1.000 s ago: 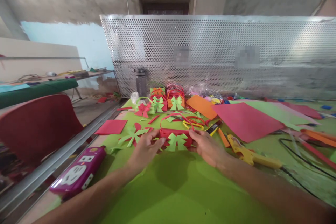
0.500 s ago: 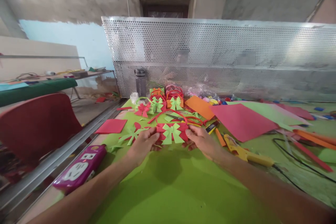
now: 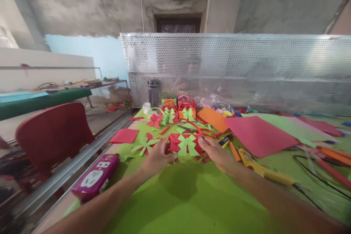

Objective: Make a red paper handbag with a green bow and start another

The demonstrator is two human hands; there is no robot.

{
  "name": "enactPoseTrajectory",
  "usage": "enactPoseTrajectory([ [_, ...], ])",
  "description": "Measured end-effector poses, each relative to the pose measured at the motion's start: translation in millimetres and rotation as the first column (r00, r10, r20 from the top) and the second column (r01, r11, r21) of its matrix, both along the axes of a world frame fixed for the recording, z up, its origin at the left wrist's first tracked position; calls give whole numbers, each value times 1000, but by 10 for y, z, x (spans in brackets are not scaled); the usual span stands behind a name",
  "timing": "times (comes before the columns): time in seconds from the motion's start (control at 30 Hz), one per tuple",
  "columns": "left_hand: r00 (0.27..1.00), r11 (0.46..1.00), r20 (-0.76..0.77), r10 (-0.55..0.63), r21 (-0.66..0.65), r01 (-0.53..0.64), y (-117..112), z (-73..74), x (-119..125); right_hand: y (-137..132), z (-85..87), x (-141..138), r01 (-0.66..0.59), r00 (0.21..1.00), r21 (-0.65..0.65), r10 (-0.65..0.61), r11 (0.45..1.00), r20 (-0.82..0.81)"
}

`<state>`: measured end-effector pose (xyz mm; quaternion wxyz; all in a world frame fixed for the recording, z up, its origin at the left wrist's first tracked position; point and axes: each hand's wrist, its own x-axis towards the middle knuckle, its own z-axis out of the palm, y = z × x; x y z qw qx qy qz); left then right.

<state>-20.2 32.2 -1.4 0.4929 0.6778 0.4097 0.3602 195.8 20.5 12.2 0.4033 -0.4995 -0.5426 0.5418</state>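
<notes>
A: Please, where is the red paper bag (image 3: 174, 143) with the green bow (image 3: 187, 144)?

B: It is between the two hands, well in from the left edge of the green surface (image 3: 170, 208). Whether its bottom touches there, I cannot tell.

A: And how is each grip?

B: The right hand (image 3: 215, 151) is holding the right end of the bag, thumb on its front. The left hand (image 3: 157, 156) is at the left end; if its grip is closed, I cannot tell.

A: Which things are around?

B: Along the left edge lies a purple case (image 3: 95, 177). Beyond the right hand lies a yellow glue gun (image 3: 264, 172). Near the far left corner stands a dark bottle (image 3: 153, 94).
</notes>
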Motion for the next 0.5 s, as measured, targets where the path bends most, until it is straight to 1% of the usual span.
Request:
enactPoseTrajectory([
  [0.07, 999, 999, -37, 19, 33, -17, -9, -2, 9, 21, 31, 18, -6, 999, 8, 6, 1000, 38],
  [0.13, 997, 998, -72, 36, 58, -32, -35, 38, 19, 47, 80, 47, -14, 997, 23, 12, 1000, 82],
  [0.27, 988, 995, -147, 49, 93, -36, -114, 222, 10, 85, 183, 140, -75, 983, 76, 61, 994, 174],
  [0.37, 976, 996, -214, 32, 90, -13, -146, 333, -42, 103, 210, 214, -130, 967, 130, 96, 983, 237],
  [0.43, 967, 997, -256, 21, 80, 0, -143, 342, -84, 117, 195, 240, -161, 953, 149, 115, 976, 279],
  [0.5, 958, 998, -288, 13, 68, 7, -126, 305, -116, 136, 164, 234, -174, 947, 133, 129, 976, 294],
])
